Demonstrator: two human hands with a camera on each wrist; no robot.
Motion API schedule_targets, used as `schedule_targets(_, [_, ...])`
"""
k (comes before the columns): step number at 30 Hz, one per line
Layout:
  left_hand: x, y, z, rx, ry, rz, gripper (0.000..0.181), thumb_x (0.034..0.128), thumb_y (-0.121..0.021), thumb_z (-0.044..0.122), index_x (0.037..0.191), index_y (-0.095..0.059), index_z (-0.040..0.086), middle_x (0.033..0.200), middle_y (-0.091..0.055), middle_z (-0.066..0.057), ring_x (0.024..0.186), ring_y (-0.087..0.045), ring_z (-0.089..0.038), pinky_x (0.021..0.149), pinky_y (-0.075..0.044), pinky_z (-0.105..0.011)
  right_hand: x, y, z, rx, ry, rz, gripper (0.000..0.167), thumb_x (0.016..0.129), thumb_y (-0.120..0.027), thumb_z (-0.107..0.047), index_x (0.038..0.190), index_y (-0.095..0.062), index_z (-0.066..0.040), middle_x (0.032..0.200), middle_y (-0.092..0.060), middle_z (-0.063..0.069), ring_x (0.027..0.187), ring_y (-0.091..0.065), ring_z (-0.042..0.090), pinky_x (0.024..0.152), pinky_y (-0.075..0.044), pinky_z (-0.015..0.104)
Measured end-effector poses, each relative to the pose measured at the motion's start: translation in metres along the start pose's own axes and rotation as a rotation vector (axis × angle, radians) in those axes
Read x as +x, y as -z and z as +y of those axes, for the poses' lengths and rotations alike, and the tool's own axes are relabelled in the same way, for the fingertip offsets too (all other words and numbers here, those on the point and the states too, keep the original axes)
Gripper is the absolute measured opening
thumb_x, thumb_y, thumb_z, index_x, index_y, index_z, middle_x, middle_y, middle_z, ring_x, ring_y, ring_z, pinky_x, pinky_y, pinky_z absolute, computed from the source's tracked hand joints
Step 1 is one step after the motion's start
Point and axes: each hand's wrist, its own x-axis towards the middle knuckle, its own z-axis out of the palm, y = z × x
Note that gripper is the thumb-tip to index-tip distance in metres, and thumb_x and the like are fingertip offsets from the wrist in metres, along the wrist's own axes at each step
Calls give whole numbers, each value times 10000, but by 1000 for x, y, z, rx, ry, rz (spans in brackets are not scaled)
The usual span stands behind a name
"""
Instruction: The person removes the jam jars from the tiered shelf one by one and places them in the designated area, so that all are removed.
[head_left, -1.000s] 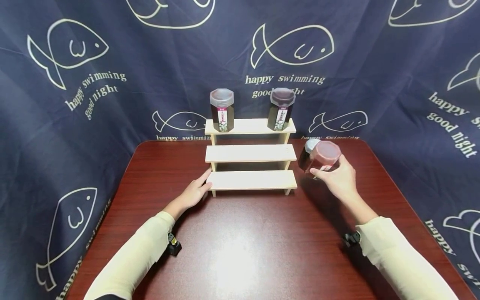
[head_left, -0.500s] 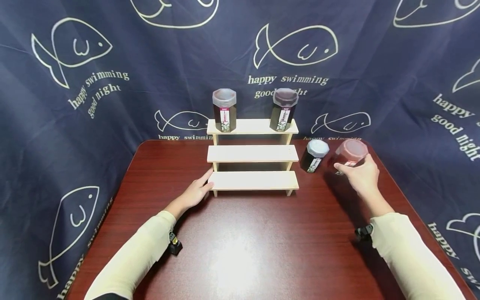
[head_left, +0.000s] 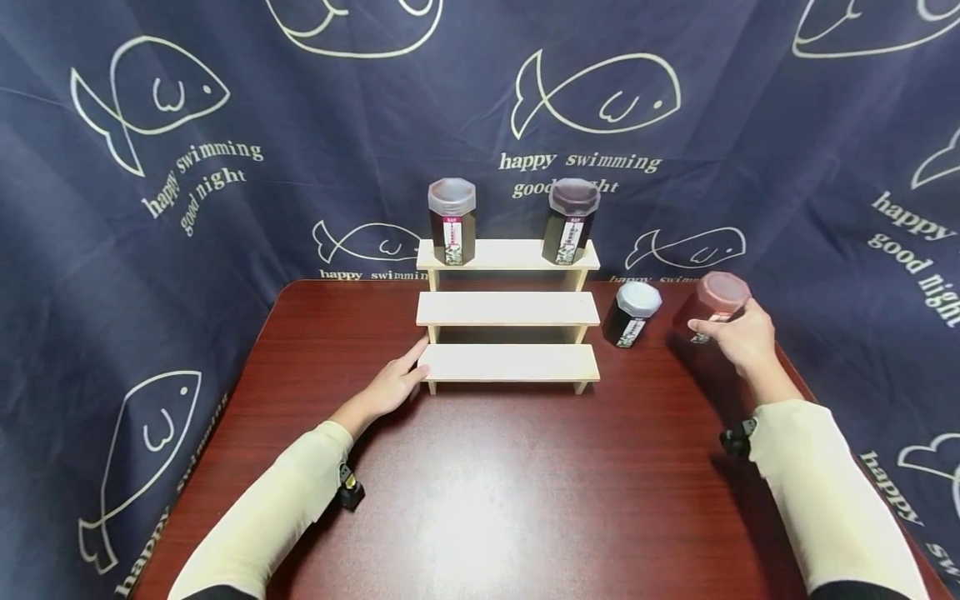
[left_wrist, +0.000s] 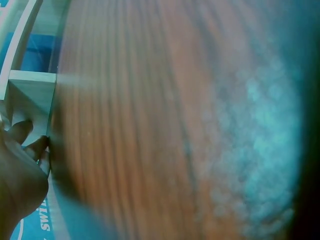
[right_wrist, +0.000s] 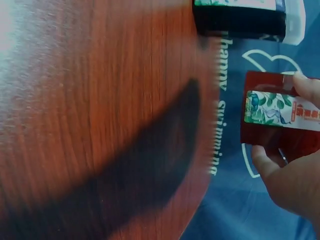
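Note:
In the head view, my right hand (head_left: 744, 335) grips a red jar (head_left: 712, 308) with an octagonal pinkish lid, at the table's back right. Thumb and fingers sit on opposite sides of this jar (right_wrist: 270, 110) in the right wrist view, its base appearing raised off the tabletop. Left of it a dark jar (head_left: 632, 315) with a whitish lid stands on the table. My left hand (head_left: 387, 385) holds the left end of a three-tier wooden shelf (head_left: 508, 308) at its lowest tier. Some left fingertips are hidden behind the wood.
Two dark labelled jars stand on the top tier, a left jar (head_left: 452, 223) and a right jar (head_left: 572, 223). The reddish-brown table (head_left: 360, 517) ends at the back against a navy curtain (head_left: 360, 125) with fish drawings. A wrist camera (head_left: 349, 487) sits under the left sleeve.
My right hand has carried the red jar rightward, away from the white-lidded jar, which now shows whole. My left hand stays at the shelf. The view has shifted slightly.

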Motion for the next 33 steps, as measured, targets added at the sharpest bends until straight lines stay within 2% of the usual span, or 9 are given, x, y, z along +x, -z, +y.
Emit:
schedule_targets(3, [0,0,1,6,-6,3,631,1057,-487,266,1619,-235,129,522,-496,33,642,-575,-170,1062,-367,-507,6,-3,4,30,9,-43,542,771,-883,-199,1159,-549,-21,686,-558,-174,655,-528,4,612,-428,199])
schedule_targets(7, [1,-1,3,14,2,-9,639,1057,-477,274,1623,-217,134,527,-506,19,642,-581,-174,1069,-366,-506,12,-9,13,73,0,-86,589,770,-874,-134,1223,-529,17,692,-558,-161,651,-526,7,571,-440,182])
schedule_targets(10, [1,-1,5,5,14,-21,643,1058,-472,281,1627,-204,144,531,-530,-6,559,-560,-149,1061,-367,-499,15,-13,22,83,-13,-104,563,777,-864,-117,1210,-527,11,698,-550,-144,662,-517,25,573,-436,190])
schedule_targets(16, [2,-2,7,-1,12,-25,638,1061,-475,274,1624,-211,129,540,-534,-20,572,-556,-156,1054,-372,-495,16,-20,36,68,-53,-138,492,784,-865,-136,1130,-529,-40,709,-545,-137,689,-524,40,596,-445,197])
schedule_targets(23, [1,-2,6,23,9,-16,637,1059,-471,288,1621,-221,124,557,-502,14,847,-602,-242,1090,-354,-501,16,-25,37,97,-68,-140,481,790,-861,-138,1118,-528,-30,744,-540,-110,717,-514,55,608,-438,202])
schedule_targets(25, [1,-2,4,19,9,-13,636,1059,-471,283,1622,-218,131,553,-508,15,808,-616,-243,1082,-362,-496,17,-25,37,96,-65,-146,480,797,-859,-136,1115,-521,-14,744,-539,-108,714,-511,55,611,-434,200])
schedule_targets(30, [0,-1,3,-4,14,-9,634,1062,-469,275,1628,-208,158,526,-523,11,557,-565,-166,1036,-380,-482,18,-26,34,78,-52,-160,506,815,-846,-149,1156,-510,16,768,-535,-95,731,-503,64,624,-431,203])
schedule_targets(33, [0,0,2,-2,5,-6,636,1061,-468,268,1627,-204,149,520,-513,17,536,-543,-130,1025,-385,-485,18,-28,33,79,-44,-161,516,822,-838,-150,1188,-509,5,781,-538,-96,745,-507,62,636,-431,200])
